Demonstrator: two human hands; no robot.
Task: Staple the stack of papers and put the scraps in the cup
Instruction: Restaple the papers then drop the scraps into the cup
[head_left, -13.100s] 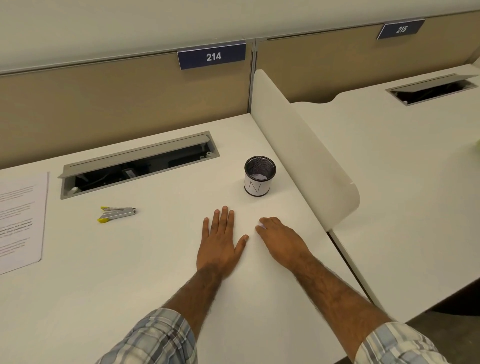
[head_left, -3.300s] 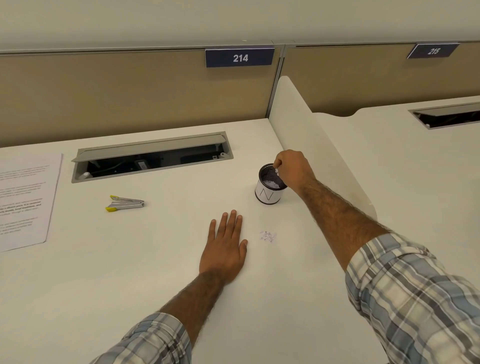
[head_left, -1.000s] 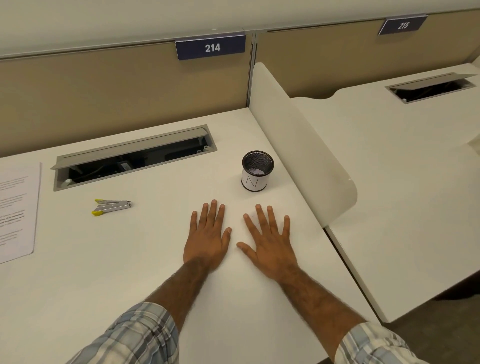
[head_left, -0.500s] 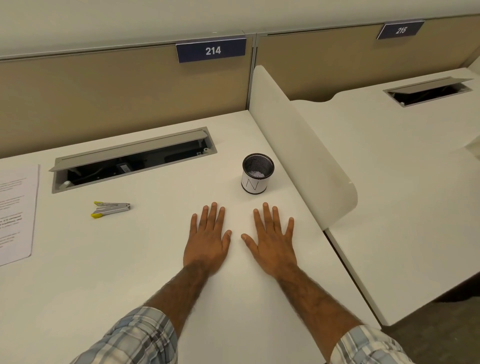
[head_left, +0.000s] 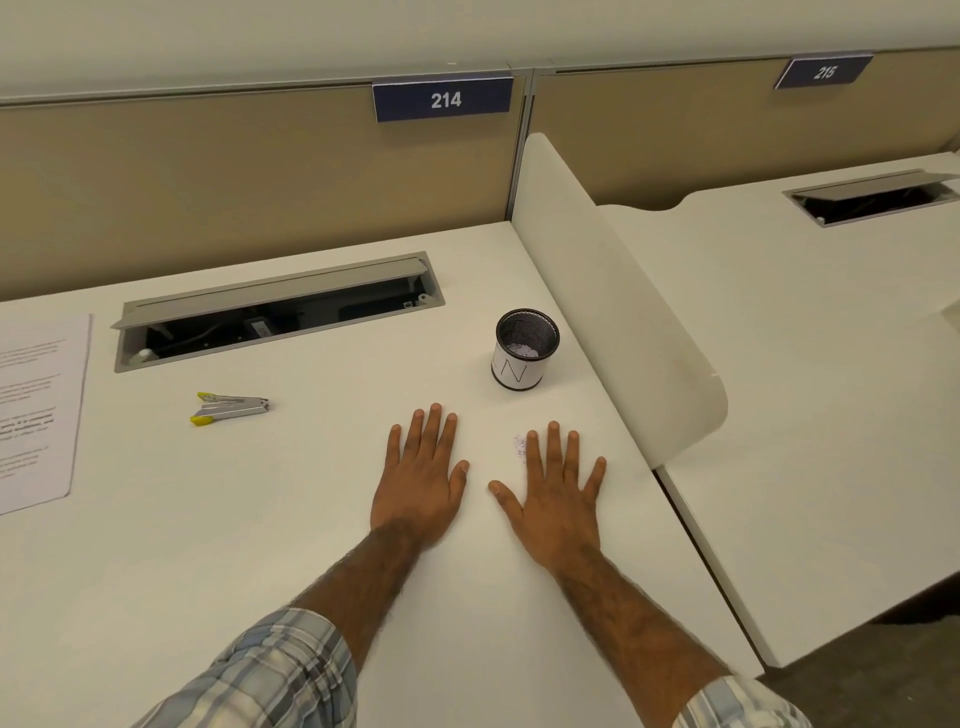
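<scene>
Both my hands lie flat, palms down, on the white desk (head_left: 260, 545). My left hand (head_left: 421, 478) and my right hand (head_left: 556, 493) hold nothing, fingers spread. A small paper scrap (head_left: 519, 447) lies on the desk, touching my right index finger on its left side. The black mesh cup (head_left: 524, 349) with a white band marked "N" stands upright just beyond my right hand, with white scraps inside. A silver stapler with yellow tips (head_left: 228, 408) lies to the left. The stack of printed papers (head_left: 36, 410) lies at the far left edge, partly cut off.
An open grey cable tray (head_left: 275, 306) is sunk into the desk behind the stapler. A white curved divider (head_left: 613, 291) rises along the desk's right side, with a second desk (head_left: 805, 364) beyond it. A tan partition (head_left: 234, 182) closes the back.
In the last second my right hand has slid slightly back and right, so the scrap now shows beside its index finger. My left hand has stayed flat in place.
</scene>
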